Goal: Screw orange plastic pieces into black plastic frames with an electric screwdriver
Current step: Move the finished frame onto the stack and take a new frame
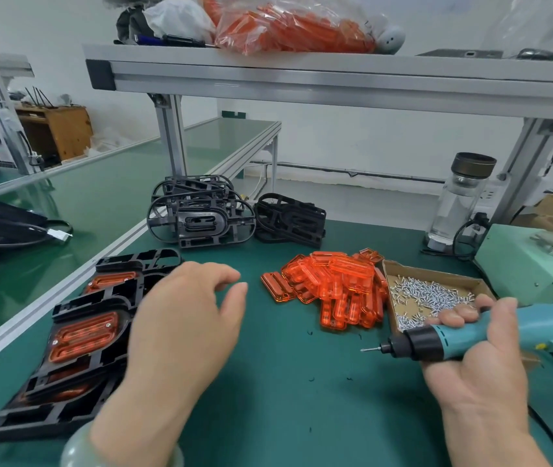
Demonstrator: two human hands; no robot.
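Gripping the screwdriver (454, 335) in my right hand (470, 375), left hand (184, 318) open, I should bring a far frame (201, 220) near.

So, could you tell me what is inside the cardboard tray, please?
The cardboard tray holds loose silver screws; the right hand and screwdriver cover its near corner, so that part is hidden.
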